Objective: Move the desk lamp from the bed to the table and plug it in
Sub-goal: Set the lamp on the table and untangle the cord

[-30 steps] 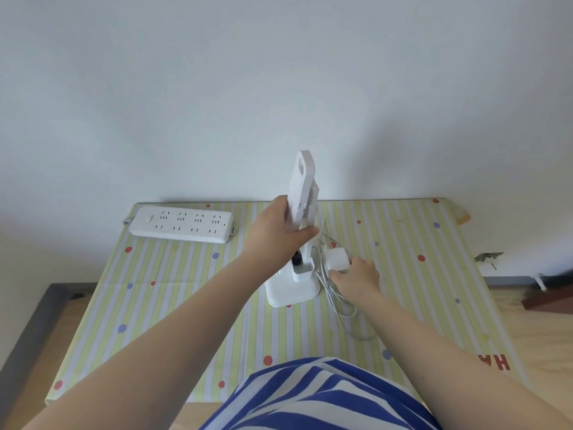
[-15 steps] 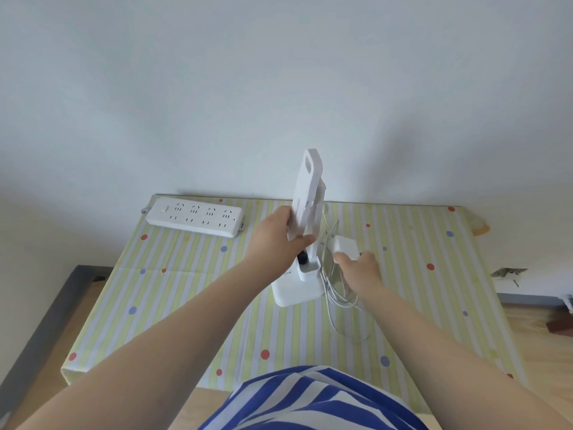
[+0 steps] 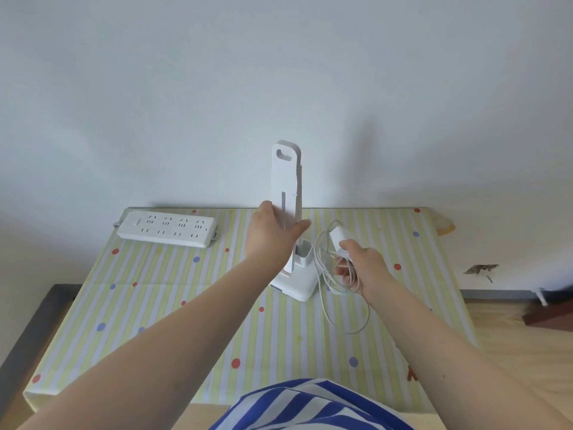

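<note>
Desk lamp upright on tabletop, left hand gripping stem. Right hand holds adapter, cord looped. Risk: cord snags base, topples lamp reaching power strip.

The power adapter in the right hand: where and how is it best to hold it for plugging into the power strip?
Probably grip the power adapter by its flat side faces, near the cable end, coming from behind, away from the prongs. It is a small white block, so thumb and fingers can pinch opposite faces. The right hand also holds the looped cable; the power strip lies at the table's far left, sockets facing up.
</note>
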